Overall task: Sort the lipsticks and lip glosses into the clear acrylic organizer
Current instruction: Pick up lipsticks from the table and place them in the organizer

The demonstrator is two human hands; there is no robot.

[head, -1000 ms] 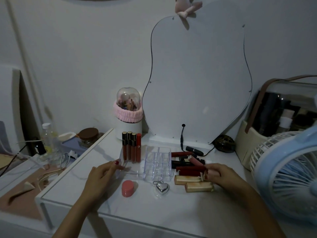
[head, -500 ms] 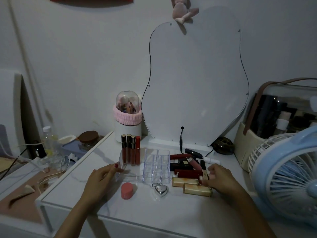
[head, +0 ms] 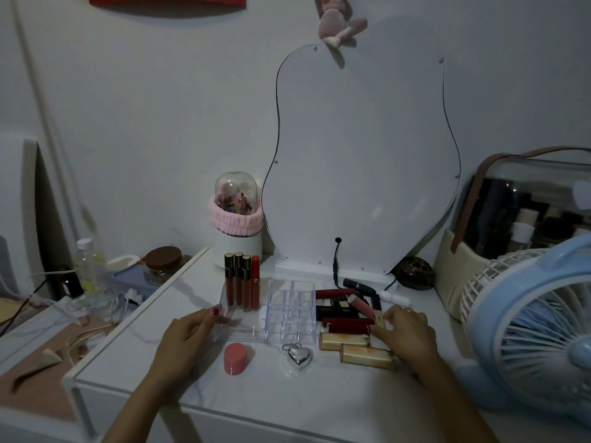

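The clear acrylic organizer point(head: 289, 314) sits mid-table. Several lip glosses point(head: 241, 284) stand upright in its left section, and the grid cells on the right hold nothing. My left hand point(head: 188, 338) pinches the organizer's left wall. A loose pile lies right of the organizer: a dark red lipstick point(head: 347, 326), two gold lipsticks point(head: 343, 341) point(head: 366, 356), a pink gloss tube point(head: 361, 304), and black and red tubes behind. My right hand point(head: 407, 334) lies over the pile's right side, thumb and fingertips pinching the right end of the dark red lipstick.
A pink round jar point(head: 235, 358) and a silver heart point(head: 299, 354) lie in front of the organizer. A mirror point(head: 361, 155) and a domed holder point(head: 236, 225) stand behind. A blue fan point(head: 527, 330) crowds the right. The table's edge point(head: 134, 343) drops off on the left.
My right hand let go of the pink gloss tube, which now lies on the pile, and moved down to the dark red lipstick. The left hand has stayed on the organizer.
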